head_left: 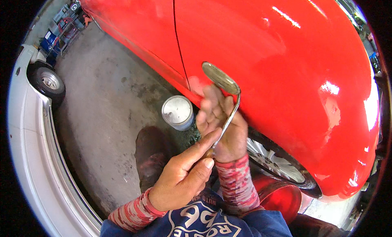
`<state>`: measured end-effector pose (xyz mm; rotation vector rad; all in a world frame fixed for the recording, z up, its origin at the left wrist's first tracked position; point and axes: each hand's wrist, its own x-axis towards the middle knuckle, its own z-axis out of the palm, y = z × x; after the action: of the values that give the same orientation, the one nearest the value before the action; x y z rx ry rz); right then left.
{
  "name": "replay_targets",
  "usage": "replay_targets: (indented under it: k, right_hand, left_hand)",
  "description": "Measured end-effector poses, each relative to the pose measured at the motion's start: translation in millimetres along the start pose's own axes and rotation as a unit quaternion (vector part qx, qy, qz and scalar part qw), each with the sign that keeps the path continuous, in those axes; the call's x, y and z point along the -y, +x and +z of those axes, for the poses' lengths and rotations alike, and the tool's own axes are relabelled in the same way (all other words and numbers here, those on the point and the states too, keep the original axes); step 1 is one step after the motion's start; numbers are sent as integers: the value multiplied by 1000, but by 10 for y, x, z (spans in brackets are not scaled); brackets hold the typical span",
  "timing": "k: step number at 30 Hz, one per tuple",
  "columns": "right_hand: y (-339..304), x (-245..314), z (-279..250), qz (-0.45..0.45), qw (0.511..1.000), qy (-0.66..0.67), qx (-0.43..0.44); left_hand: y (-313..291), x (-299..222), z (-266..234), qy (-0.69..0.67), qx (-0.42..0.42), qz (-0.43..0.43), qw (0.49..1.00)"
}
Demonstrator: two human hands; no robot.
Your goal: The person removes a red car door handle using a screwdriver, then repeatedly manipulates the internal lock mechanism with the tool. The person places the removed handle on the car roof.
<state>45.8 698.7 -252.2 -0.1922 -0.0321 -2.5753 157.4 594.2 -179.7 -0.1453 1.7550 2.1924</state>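
Note:
My left hand (pixel 182 176) is closed round the lower end of a spoon-like metal tool (pixel 221 78), its index finger stretched along the shaft. The tool has a flat, oblong, greyish head on a thin bent shaft and tilts up and away from me. My right hand (pixel 223 122) is behind the shaft, palm toward me, fingers apart, loosely bent and slightly blurred. It grips nothing that I can see; whether it touches the shaft, I cannot tell. Just beyond both hands stands a glossy red car body (pixel 261 65), with a dark seam running down it.
A round can with a whitish top (pixel 177 110) stands on the concrete floor (pixel 98 102) beside the red car. The car's wheel (pixel 275 159) and a red round container (pixel 281 198) are to my right. Left are a white vehicle (pixel 28 135) and a cluttered cart (pixel 67 31).

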Motion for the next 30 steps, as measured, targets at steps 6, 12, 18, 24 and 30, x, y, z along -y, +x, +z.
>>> replay_targets:
  k: [6,12,18,24,30]
  right_hand:
    - [-278,216,293,2,982,-161,-100]
    - [-282,340,338,33,973,-179,-139]
    - [-250,330,166,41,992,-110,-44]
    - [-129,159,72,18,993,-103,-57]
    - [22,-8,-67,-12,997,71,-30]
  left_hand:
    - [33,170,435,-2,-63,58,996]
    - [16,220,568,-17,-82,8,996]
    - [50,231,422,83,-71,50,993]
    - [21,144,316,67,-50,37,996]
    - [15,75,202,-14,-10,41,999]
